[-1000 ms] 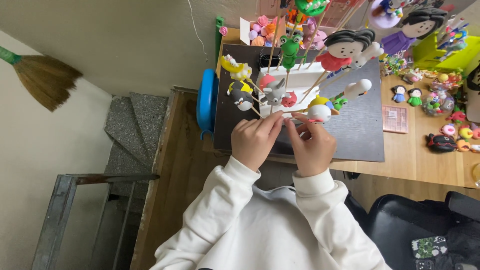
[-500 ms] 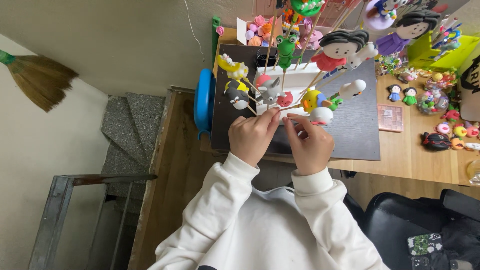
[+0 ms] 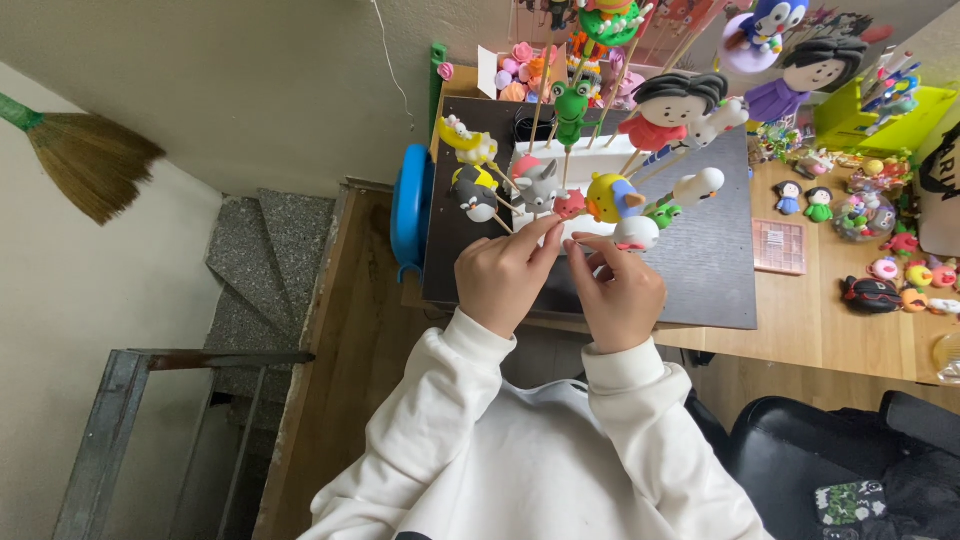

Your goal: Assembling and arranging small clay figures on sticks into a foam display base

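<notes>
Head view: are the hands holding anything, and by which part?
Both hands, left hand and right hand, pinch something small between their fingertips; what it is cannot be told.

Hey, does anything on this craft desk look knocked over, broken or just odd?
Nothing looks spilled or broken. The clay figures on sticks lean at different angles, fanned out rather than fallen. Both hands, left hand and right hand, meet beside a white figure.

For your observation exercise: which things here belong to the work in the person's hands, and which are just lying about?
In hand:
left hand
right hand
small white clay piece
clay figures on sticks
black mat

Lying about:
broom
blue stool
loose figurines
green tray
</notes>
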